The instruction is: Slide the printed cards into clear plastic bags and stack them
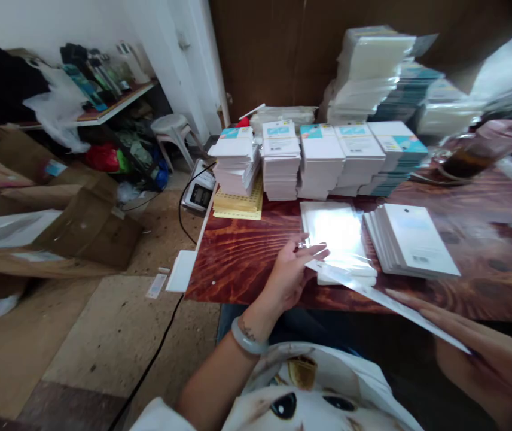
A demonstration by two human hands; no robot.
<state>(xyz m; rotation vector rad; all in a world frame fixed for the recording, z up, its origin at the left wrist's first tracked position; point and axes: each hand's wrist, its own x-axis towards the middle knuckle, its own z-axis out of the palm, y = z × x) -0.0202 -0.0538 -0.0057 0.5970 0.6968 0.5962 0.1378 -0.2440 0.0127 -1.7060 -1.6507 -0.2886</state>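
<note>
A thin white card (386, 299), seen nearly edge-on, slants between my two hands over the table's front edge. My right hand (484, 347), blurred by motion, grips its near right end. My left hand (292, 269) has its fingers around the card's far left corner, beside a stack of clear plastic sleeves (334, 230). Glare hides much of the top sleeve. To the right of the sleeves leans a fanned pile of white printed cards (417, 239), each with a small hole near its top.
Several tall stacks of printed cards (280, 158) line the back of the wood-grain table (238, 257). Yellow sheets (238, 203) lie under the leftmost stack. Taller wrapped stacks (368, 72) and a lidded cup of dark drink (471, 155) stand behind right. Cardboard boxes (90, 221) and a stool (173, 129) are left.
</note>
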